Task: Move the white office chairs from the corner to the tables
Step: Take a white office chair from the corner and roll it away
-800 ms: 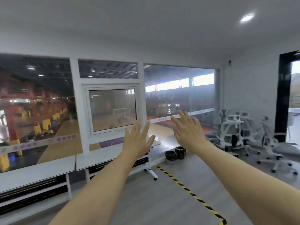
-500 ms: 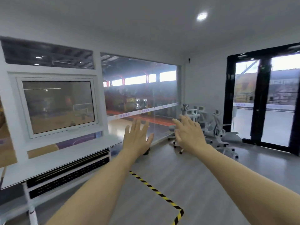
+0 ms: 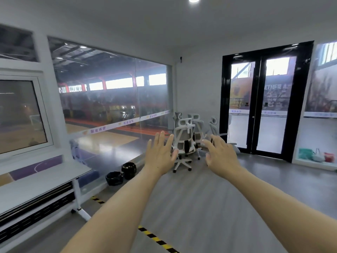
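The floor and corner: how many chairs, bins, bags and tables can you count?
White chairs: at least 3; they overlap in the corner, the front chair clearest.
Black bins: 2, one nearer, the other behind it.
Bags by the right wall: 3, green, white and red.
Tables: 1.
Total: at least 9.

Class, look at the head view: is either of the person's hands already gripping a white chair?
No. Both the left hand and right hand are open in mid-air, short of the white chairs in the corner.
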